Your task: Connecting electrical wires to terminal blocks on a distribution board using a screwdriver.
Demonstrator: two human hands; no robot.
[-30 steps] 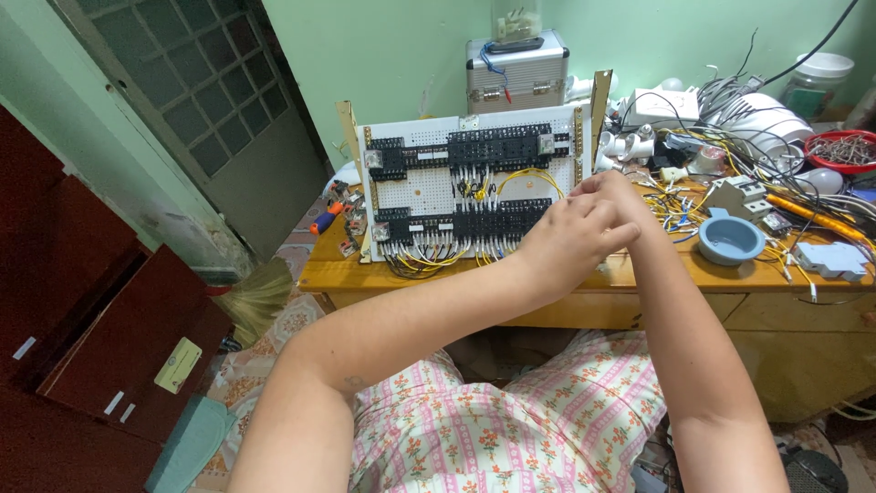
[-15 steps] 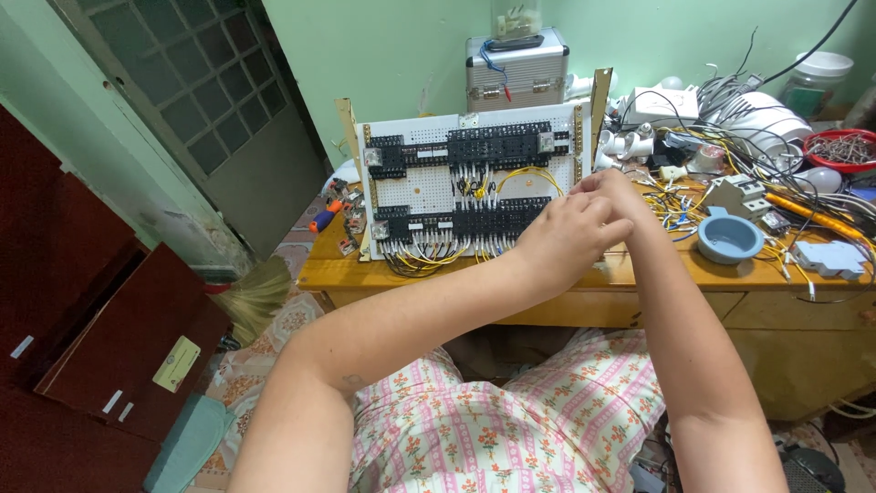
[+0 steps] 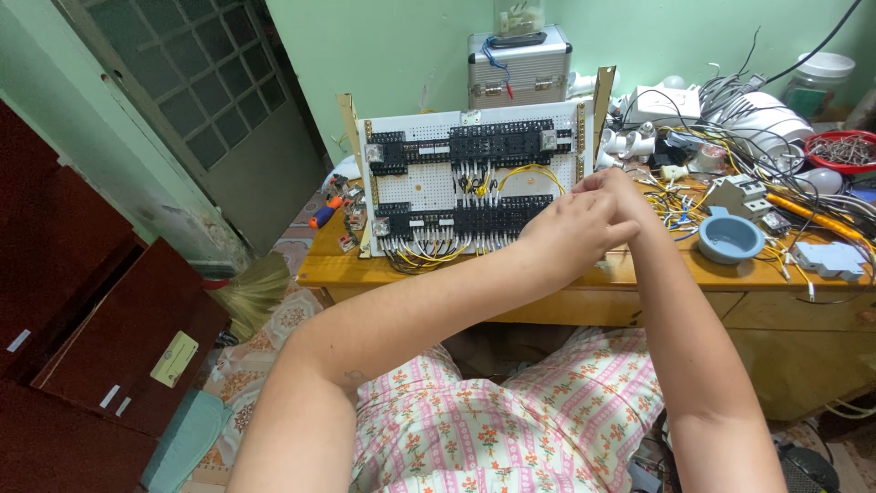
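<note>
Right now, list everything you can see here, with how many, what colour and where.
wiring panel: one, white with black terminal rows and yellow wires, upright on the desk
desk: one, wooden, ahead
metal case: one, silver, behind the panel
bowl: one, blue, right of the hands
red dish: one, holding small metal parts, far right
loose wires: many, mixed colours, right half of the desk
screwdriver: one, orange and blue, left of the panel
cabinet: one, dark red, left
broom: one, straw, on the floor
left hand: one, by the panel's right edge
right hand: one, touching the left
</note>
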